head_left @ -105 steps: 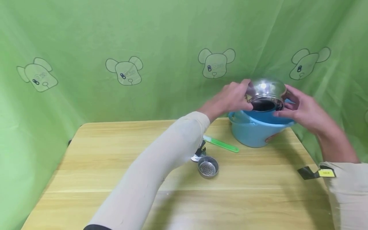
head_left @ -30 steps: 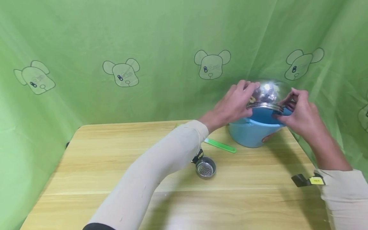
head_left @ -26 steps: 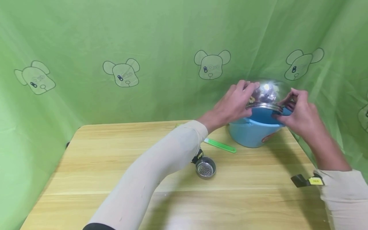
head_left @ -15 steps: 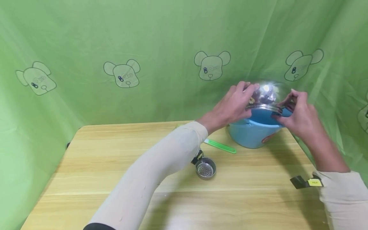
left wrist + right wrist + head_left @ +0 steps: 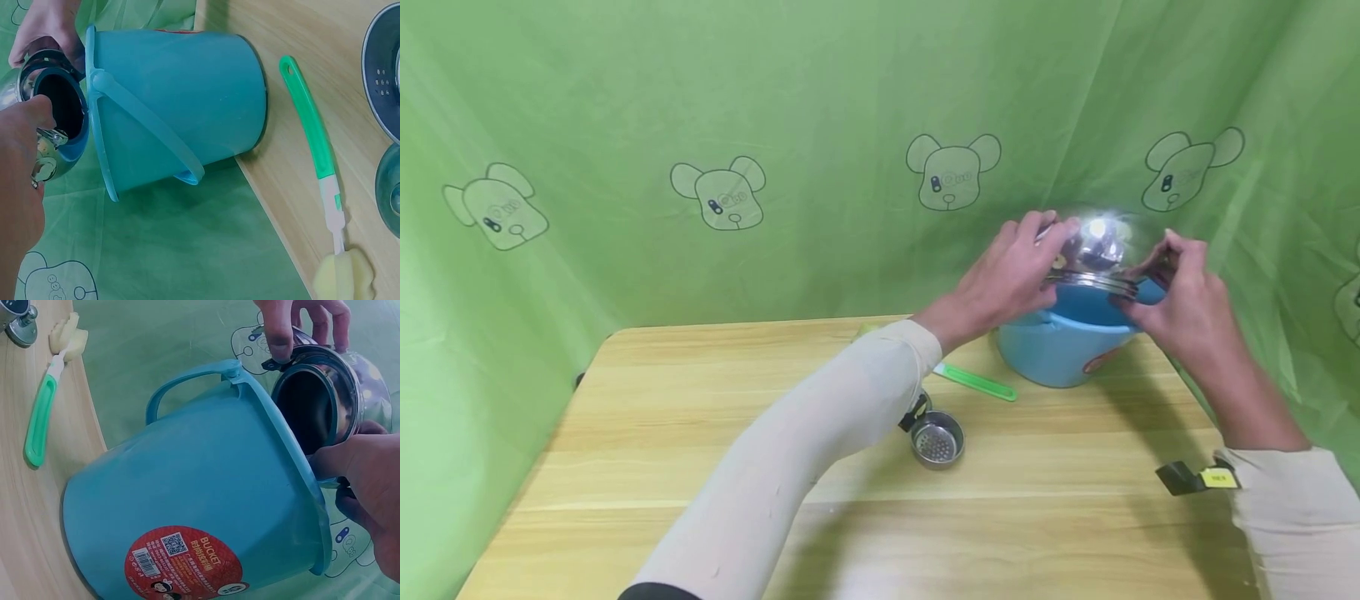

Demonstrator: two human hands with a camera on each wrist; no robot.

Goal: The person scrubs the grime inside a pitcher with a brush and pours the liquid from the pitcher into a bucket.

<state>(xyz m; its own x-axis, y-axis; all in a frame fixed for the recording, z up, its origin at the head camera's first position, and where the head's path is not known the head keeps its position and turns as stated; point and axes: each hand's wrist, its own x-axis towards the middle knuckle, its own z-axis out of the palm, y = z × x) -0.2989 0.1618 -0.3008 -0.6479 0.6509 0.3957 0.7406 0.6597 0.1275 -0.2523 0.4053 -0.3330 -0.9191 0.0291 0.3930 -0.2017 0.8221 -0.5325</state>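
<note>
A shiny steel teapot [image 5: 1108, 242] hangs upside down above a light blue bucket [image 5: 1052, 354]. My left hand [image 5: 1011, 267] grips its left side, thumb near the rim and fingers over the belly. On the other side my right hand [image 5: 1187, 292] holds it with thumb and fingers. In the right wrist view the dark mouth of the teapot [image 5: 375, 387] faces the bucket's opening. The bucket's inside is mostly hidden, and no water can be made out.
On the wooden table [image 5: 700, 400] lie a perforated steel strainer [image 5: 937, 439], a steel lid [image 5: 390, 190] and a green-handled sponge brush [image 5: 309, 122]. The bucket stands at the table's back right corner. A green curtain [image 5: 835, 100] hangs behind.
Since the earliest frame the teapot has been tipped further, so its mouth no longer shows from the head. Over the last second both hands have stayed nearly still.
</note>
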